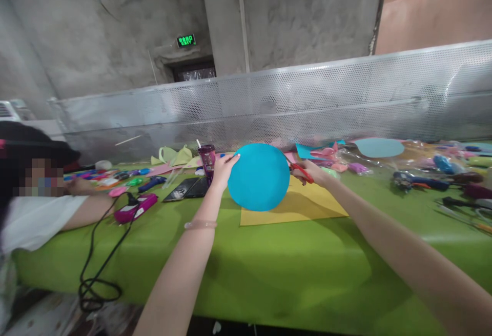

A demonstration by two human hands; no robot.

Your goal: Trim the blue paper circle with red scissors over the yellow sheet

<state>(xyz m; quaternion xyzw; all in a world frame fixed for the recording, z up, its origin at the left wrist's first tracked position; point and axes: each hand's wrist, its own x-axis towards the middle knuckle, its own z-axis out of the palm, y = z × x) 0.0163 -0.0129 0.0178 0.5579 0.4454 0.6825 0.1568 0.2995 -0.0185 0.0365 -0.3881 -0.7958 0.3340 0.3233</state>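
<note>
A round blue paper disc [259, 178] is held up above the table by my left hand [224, 171], which pinches its left edge. My right hand [312, 173] grips red-handled scissors [303, 173] at the disc's right edge. The blades are mostly hidden, so I cannot tell whether they touch the paper. Under the disc lies a yellow sheet [300, 210], flat on the green table cover [226, 254]. A dark purple cup [208, 159] with a straw stands just left of my left hand.
A person in a white sleeve [42, 218] sits at the left, near a magenta power strip [136, 208] with a black cord. Black flat items [188, 189] lie by the cup. Glue guns [421, 182] and a light blue disc [378, 147] are at the right. A perforated metal barrier [269, 105] runs behind.
</note>
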